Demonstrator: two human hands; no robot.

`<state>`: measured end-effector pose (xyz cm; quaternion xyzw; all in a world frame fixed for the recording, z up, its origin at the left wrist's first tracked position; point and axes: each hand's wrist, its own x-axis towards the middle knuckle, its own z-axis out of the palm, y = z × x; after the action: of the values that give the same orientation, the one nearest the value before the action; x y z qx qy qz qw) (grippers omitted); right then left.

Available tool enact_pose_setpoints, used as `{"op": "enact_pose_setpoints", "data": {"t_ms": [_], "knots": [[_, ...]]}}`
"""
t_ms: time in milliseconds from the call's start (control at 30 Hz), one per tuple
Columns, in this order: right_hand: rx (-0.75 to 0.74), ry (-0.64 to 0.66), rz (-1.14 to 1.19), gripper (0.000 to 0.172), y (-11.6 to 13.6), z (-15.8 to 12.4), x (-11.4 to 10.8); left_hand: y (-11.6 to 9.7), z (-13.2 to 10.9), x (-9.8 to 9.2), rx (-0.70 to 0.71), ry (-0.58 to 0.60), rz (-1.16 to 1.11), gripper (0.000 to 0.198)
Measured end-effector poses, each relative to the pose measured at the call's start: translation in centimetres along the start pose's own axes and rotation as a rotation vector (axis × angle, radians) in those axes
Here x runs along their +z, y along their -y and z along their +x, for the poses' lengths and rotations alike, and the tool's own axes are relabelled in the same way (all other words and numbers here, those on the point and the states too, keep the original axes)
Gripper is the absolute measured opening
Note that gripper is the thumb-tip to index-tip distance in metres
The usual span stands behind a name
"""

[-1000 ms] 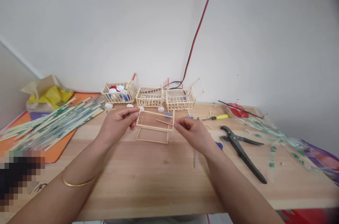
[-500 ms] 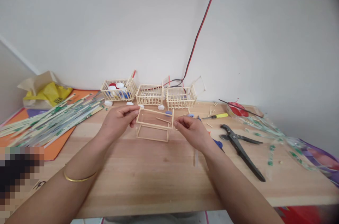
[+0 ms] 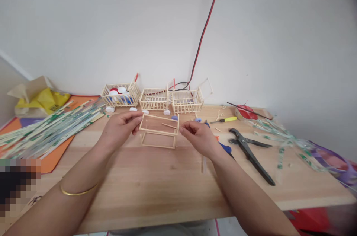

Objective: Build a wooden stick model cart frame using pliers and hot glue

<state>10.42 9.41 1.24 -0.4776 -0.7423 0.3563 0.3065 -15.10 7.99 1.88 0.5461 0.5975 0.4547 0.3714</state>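
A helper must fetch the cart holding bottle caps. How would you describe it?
At the back of the wooden table, against the white wall, stand three stick carts. It is the leftmost cart, nearest the wrapped sticks; only it holds red, white and blue caps.

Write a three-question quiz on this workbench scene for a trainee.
1. True or false: the left hand and the right hand both hold the stick frame.
2. Which tool lies on the table to the right of the right hand? A. black pliers B. hammer C. saw
3. How many finished stick carts stand by the wall?

Key: 1 true; 2 A; 3 three.
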Motion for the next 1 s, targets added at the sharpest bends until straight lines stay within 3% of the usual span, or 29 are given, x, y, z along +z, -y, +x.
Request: {"op": "enact_pose_setpoints", "data": {"t_ms": [600,1000], "knots": [[-0.046,-0.034,-0.017,0.024,0.5,-0.2,-0.1,0.3,0.0,-0.1,0.033,-0.005,-0.082,0.033],[-0.189,-0.019,-0.08,0.021,0.1,-0.3,0.0,-0.3,0.7,-1.4,-0.093,-0.099,-0.638,0.027]]}}
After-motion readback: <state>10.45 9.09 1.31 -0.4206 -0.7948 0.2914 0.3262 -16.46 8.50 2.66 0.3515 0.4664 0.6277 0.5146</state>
